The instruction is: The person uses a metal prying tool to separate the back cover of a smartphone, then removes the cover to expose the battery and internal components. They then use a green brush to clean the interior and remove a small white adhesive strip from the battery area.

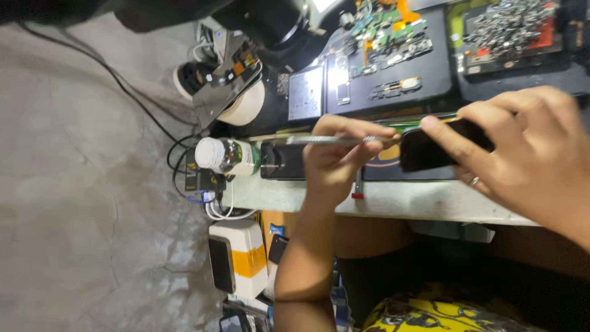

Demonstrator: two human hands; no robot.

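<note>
Over a cluttered workbench [393, 203], the left hand [335, 163] grips a metal tool [332, 140], the right hand [522, 154] a dark phone [430, 150].

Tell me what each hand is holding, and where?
Left hand pinches a thin metal tool mid-shaft; right hand grips a dark phone by its edges.

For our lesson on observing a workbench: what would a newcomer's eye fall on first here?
First, the two hands mid-picture: the right hand grips a dark phone while the left hand puts a thin metal tool to its edge. Next, the white-capped green bottle at the bench's left end, and circuit boards on the black mat above.
</note>
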